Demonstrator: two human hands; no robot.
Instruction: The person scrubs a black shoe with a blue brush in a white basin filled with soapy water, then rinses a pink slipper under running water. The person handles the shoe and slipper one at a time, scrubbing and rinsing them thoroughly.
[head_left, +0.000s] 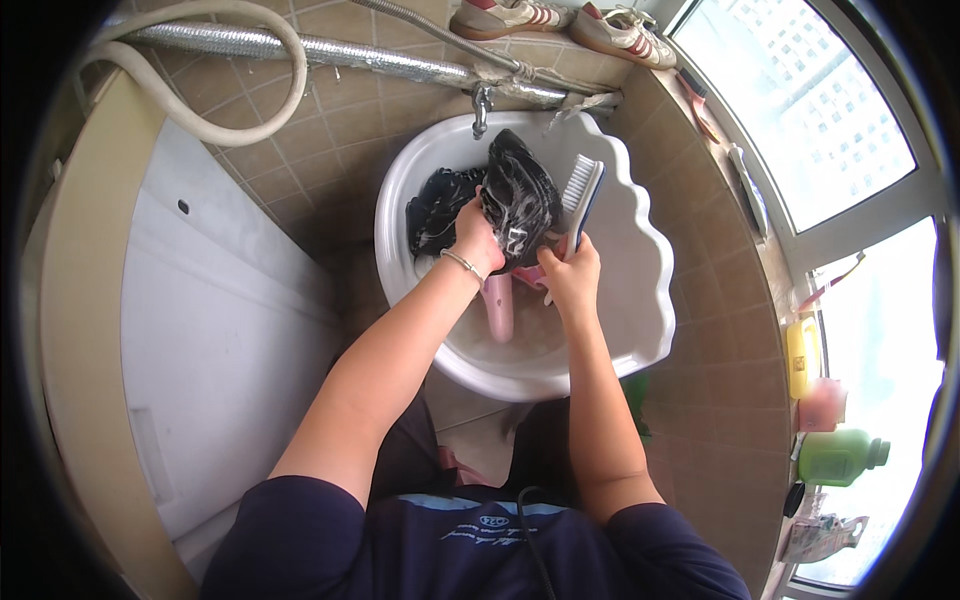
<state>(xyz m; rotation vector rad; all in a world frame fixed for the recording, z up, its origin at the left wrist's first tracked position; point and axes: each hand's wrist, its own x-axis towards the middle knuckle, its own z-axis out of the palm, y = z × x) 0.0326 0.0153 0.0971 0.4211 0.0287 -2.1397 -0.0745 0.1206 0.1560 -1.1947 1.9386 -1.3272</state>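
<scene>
A soapy black cloth item (523, 191) bearing a white mark, perhaps a cap or garment, is in my left hand (480, 236), raised over the white basin (652, 300). My right hand (574, 274) grips a scrubbing brush (587, 196) with white bristles and a blue and white back, its bristles facing the black cloth. More wet black fabric (442, 214) lies in the basin to the left. Below my hands a pink rounded object (498, 309) stands in cloudy water, with a pink piece beside my right hand; what they belong to is partly hidden.
A metal tap (481, 112) juts over the basin's back rim. A foil-wrapped pipe (337, 52) and a looped hose (296, 67) run along the tiled wall. Sneakers (622, 34), a yellow container (802, 358) and a green bottle (836, 457) stand on the ledges. A white panel (217, 322) is at left.
</scene>
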